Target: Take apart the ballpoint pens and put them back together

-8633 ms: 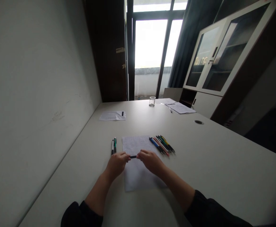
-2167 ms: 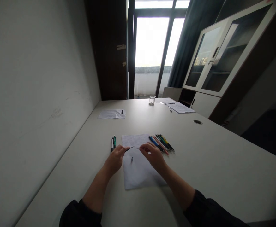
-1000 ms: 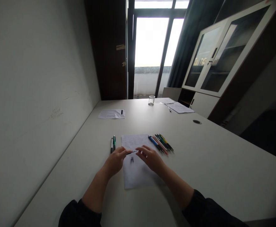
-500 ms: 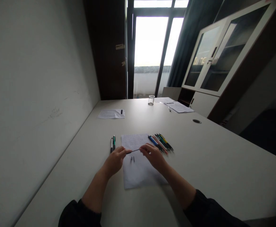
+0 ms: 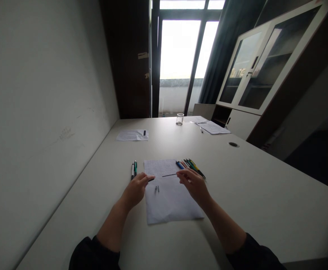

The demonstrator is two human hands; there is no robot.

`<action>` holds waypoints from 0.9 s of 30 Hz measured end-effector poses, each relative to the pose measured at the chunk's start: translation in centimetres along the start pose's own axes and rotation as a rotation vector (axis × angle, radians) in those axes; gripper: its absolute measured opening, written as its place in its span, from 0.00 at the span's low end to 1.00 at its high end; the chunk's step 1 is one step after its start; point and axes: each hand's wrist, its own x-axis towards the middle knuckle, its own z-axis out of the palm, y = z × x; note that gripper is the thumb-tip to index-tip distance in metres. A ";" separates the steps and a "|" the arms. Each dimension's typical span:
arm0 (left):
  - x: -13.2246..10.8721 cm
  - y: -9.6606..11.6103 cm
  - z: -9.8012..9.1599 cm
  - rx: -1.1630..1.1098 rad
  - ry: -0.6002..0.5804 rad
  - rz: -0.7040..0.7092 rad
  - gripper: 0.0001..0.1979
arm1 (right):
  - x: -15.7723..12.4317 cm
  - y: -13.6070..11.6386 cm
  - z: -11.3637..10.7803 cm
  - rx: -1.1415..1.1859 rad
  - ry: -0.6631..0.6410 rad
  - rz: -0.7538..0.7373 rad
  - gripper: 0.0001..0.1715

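Between the thumb and fingers of my right hand (image 5: 191, 182) is a thin dark pen refill (image 5: 169, 175), its free end pointing left. My left hand (image 5: 136, 188) pinches a dark pen barrel (image 5: 151, 179), of which only the tip end shows. A gap separates the refill from the barrel. Both hands are above a sheet of lined paper (image 5: 169, 206). Two small pen parts (image 5: 157, 189) lie on that sheet. Beyond my right hand is a row of several coloured pens (image 5: 192, 167), partly covered by it. Two pens (image 5: 134, 169) rest just past my left hand.
A white table (image 5: 102, 195) runs along the wall on the left. Toward its far end are a clear glass (image 5: 179, 119), a paper (image 5: 132, 135) at left, and stacked papers (image 5: 213, 127) with a pen (image 5: 201, 129) at right. A round cable hole (image 5: 233, 144) is at right.
My right hand has moved right, drawing the refill out of the barrel. My left hand has stayed almost in place with the barrel.
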 end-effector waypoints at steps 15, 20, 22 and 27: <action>0.2 0.4 -0.3 -0.102 -0.003 -0.029 0.12 | -1.8 -2.9 1.1 -0.444 -0.532 -0.515 0.12; 0.2 0.6 -0.4 -0.089 0.029 0.001 0.10 | -2.0 -2.8 1.6 -0.483 -0.587 -0.526 0.12; 0.2 0.7 -0.5 -0.088 0.032 0.019 0.11 | -2.0 -2.5 1.6 -0.456 -0.565 -0.501 0.12; 0.2 1.3 -0.5 -0.059 -0.029 0.062 0.11 | -1.8 -1.5 1.9 -0.360 -0.397 -0.335 0.09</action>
